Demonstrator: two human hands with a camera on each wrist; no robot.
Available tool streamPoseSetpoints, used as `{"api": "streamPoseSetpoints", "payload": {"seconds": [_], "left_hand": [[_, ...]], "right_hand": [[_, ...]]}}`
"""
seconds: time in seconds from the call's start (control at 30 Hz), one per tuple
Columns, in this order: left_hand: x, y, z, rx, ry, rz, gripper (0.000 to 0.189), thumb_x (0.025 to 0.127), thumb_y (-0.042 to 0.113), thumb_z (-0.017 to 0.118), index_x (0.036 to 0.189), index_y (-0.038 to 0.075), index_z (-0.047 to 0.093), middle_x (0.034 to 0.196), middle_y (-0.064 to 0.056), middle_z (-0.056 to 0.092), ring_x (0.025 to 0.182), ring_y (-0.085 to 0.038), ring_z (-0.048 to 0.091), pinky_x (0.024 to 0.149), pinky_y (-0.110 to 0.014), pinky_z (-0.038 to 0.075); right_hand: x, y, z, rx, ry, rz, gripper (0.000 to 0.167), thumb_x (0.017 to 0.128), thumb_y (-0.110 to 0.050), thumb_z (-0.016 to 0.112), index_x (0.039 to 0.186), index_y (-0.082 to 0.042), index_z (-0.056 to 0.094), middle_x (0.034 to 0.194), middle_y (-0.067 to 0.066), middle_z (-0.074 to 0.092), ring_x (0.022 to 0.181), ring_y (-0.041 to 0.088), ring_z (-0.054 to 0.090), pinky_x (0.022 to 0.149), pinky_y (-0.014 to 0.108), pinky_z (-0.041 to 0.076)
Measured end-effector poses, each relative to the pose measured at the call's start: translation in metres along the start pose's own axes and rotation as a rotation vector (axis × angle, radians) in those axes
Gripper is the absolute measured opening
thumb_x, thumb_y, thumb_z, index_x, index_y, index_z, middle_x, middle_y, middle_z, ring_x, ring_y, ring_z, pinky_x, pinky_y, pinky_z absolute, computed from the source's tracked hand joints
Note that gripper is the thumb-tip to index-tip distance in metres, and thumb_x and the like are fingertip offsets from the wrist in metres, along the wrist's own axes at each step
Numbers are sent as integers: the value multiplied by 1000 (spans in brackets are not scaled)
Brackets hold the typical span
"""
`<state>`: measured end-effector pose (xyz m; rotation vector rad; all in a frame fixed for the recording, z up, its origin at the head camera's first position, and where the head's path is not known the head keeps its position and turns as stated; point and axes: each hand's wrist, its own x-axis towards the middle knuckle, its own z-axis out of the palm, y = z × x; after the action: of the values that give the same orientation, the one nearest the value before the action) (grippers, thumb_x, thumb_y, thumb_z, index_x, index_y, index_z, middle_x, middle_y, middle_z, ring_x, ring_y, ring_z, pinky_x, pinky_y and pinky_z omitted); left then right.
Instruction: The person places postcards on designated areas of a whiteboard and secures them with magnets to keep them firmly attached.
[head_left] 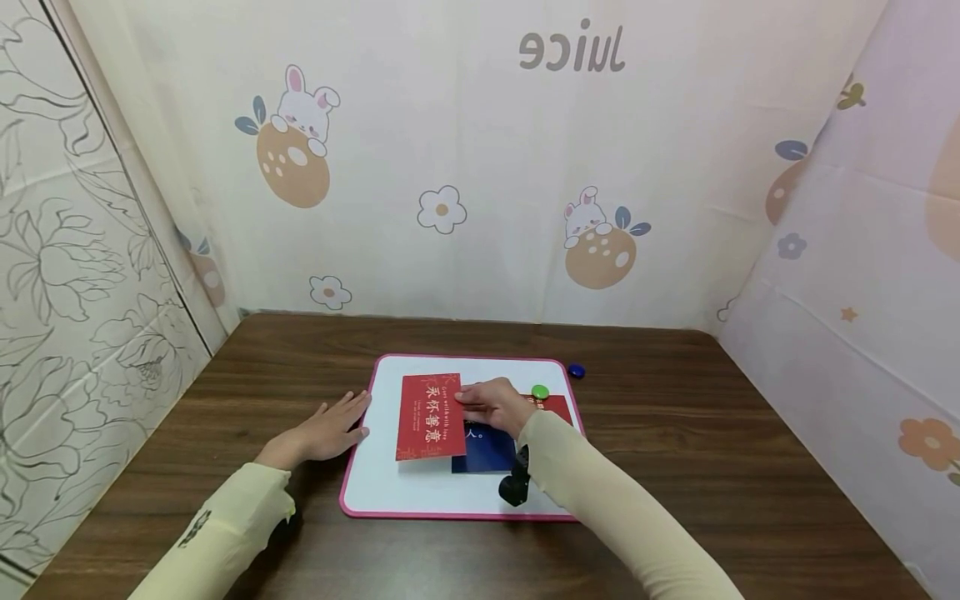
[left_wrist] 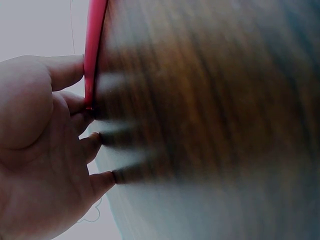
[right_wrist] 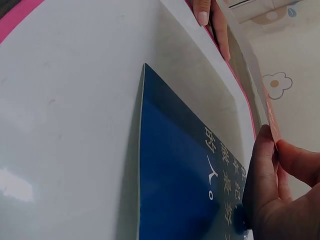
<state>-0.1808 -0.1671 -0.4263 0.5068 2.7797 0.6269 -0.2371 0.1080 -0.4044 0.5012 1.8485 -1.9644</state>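
Rabbit-printed cloth (head_left: 487, 125) is hanging behind a brown desk (head_left: 667, 408), where a pink-edged whiteboard (head_left: 397, 493) is lying flat. The left hand (head_left: 326, 433), fingers extended, is touching the board's left edge. The right hand (head_left: 497, 403) is pinching a red card (head_left: 429, 423) by its right side, holding it above the board, partly over a blue card (head_left: 483, 452). Farther right, a green disc (head_left: 540, 392) is apparently overlapping a partly hidden second red card (head_left: 557, 407).

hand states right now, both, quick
Left hand: open, fingers spread at the edge of the whiteboard.
Right hand: closed, pinching the red card by its edge.
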Motion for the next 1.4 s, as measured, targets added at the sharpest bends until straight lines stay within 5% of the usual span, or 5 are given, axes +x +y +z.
{"api": "streamPoseSetpoints", "payload": {"seconds": [1.4], "left_hand": [[1, 0, 0, -6, -5, -20, 69, 97, 28, 53, 150, -2, 21, 154, -24, 20, 141, -43, 9, 107, -65, 4]], "right_hand": [[0, 9, 25, -145, 50, -55, 27, 84, -3, 72, 109, 4, 66, 89, 17, 69, 73, 22, 71, 61, 25, 55]]}}
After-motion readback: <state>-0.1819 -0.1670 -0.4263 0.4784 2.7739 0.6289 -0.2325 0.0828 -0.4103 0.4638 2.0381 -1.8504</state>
